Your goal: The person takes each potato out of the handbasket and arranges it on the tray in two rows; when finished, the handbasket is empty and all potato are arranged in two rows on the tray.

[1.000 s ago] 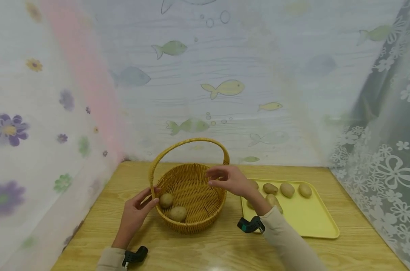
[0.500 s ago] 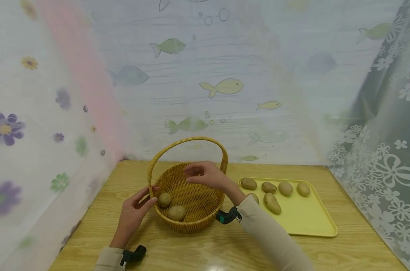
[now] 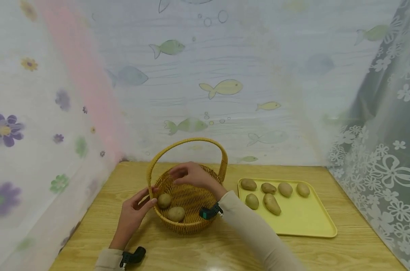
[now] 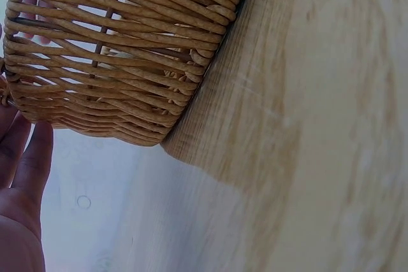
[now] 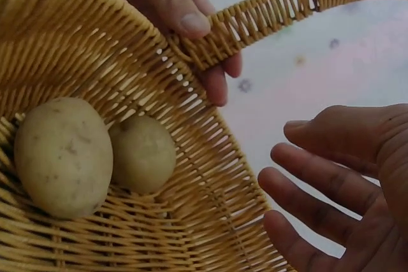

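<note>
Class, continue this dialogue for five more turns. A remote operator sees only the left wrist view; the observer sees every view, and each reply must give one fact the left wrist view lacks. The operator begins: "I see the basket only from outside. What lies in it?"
Observer: Two potatoes lie together inside the basket.

Operator: Thanks. Is the right hand holding anything?

Observer: No, the right wrist view shows nothing in its grasp.

Operator: Understood. Does anything lie to the right of the basket?

Observer: Yes, the head view shows a yellow tray there, with six potatoes on it.
</note>
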Demonstrator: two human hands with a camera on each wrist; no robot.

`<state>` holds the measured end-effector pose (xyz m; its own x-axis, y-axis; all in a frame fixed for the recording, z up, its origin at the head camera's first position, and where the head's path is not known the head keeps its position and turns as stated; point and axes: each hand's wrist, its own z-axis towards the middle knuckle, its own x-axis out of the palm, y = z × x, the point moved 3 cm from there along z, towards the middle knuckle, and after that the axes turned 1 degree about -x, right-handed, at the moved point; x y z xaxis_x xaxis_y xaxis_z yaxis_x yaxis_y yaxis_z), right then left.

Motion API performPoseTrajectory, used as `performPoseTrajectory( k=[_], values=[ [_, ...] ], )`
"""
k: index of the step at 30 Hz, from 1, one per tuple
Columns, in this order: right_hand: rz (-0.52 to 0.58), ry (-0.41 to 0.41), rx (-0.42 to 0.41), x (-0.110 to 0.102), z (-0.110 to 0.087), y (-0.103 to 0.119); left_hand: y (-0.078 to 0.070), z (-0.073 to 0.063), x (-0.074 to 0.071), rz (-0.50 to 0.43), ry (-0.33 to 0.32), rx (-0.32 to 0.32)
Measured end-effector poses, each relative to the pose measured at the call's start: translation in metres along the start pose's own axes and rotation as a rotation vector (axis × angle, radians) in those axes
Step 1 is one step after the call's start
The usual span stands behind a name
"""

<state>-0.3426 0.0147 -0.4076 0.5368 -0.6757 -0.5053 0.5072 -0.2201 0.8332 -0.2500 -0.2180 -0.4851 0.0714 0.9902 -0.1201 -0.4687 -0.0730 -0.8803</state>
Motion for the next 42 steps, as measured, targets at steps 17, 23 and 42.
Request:
performPoseTrajectory(
  k=[17, 23, 42],
  values=[
    [0.034, 0.099, 0.007, 0.030, 0.017, -0.017, 0.001, -0.002, -0.001, 0.025, -0.025, -0.046],
    [-0.074, 0.132, 0.006, 0.034, 0.017, -0.023, -0.001, -0.002, -0.001, 0.041, -0.026, -0.067],
    [-0.187, 0.321, 0.043, 0.047, 0.008, -0.032, 0.003, 0.000, -0.002, 0.039, -0.026, -0.061]
  ],
)
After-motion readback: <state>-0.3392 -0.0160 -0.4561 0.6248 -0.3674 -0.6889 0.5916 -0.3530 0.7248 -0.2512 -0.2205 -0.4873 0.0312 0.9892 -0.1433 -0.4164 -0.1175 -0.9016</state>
